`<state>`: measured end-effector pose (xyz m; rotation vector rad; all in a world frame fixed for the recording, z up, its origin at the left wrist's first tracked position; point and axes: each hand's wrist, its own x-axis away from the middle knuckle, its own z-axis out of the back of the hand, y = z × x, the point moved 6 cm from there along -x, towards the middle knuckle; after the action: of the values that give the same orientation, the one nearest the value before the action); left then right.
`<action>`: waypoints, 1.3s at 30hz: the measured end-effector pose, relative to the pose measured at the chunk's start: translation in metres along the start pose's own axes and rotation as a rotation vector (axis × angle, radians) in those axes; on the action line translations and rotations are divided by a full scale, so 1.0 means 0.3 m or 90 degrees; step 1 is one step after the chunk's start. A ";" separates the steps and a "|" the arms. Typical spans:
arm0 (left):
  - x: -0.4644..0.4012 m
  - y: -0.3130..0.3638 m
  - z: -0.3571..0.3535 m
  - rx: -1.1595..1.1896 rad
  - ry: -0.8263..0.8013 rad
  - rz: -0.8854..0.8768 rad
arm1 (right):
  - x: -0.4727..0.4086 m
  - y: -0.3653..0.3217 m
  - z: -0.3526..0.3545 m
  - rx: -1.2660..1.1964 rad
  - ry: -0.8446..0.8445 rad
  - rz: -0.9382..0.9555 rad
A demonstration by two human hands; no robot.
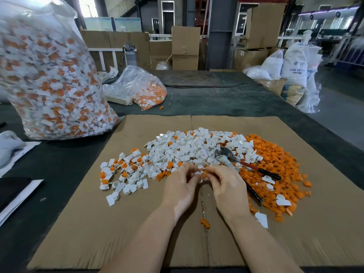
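Orange-and-white plastic piece pinched between left hand and right hand, fingers curled, wrists level.

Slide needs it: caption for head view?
Left hand and right hand pinch a small white-and-orange plastic part above a flat brown cardboard sheet.

Soft daylight from blown-out rear window; faint shadows; strong wide-angle edge distortion; slight blur.
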<state>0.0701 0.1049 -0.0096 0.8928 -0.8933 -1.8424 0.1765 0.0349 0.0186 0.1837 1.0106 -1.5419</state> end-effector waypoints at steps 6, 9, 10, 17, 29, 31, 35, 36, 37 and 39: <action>0.002 -0.005 0.001 0.067 0.012 0.027 | 0.003 -0.014 0.015 0.020 0.035 0.018; 0.001 -0.011 0.003 0.095 0.018 0.040 | 0.004 -0.017 0.018 0.017 0.043 0.023; 0.002 -0.010 0.003 0.095 0.014 0.040 | 0.004 -0.018 0.019 0.017 0.044 0.025; 0.005 0.000 0.005 0.064 0.003 0.018 | 0.006 -0.022 0.014 0.025 0.029 0.036; 0.010 0.018 -0.006 -0.050 -0.003 -0.048 | 0.011 -0.015 -0.009 0.041 -0.010 0.025; 0.006 0.005 -0.002 0.014 0.003 -0.011 | 0.011 -0.019 -0.011 0.027 -0.016 0.034; 0.002 -0.007 0.009 0.079 0.020 0.025 | 0.008 -0.010 -0.001 -0.033 -0.004 0.014; 0.001 -0.007 0.011 0.083 0.023 0.026 | 0.008 -0.009 0.004 -0.038 0.003 0.014; -0.001 -0.008 0.012 0.084 0.023 0.025 | 0.007 -0.011 0.006 -0.038 0.007 0.022; -0.004 -0.009 0.012 0.079 0.020 0.025 | 0.008 -0.018 0.006 -0.036 0.001 0.044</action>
<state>0.0663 0.1077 -0.0100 0.9720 -1.0071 -1.7499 0.1721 0.0315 0.0208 0.1773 1.0376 -1.4492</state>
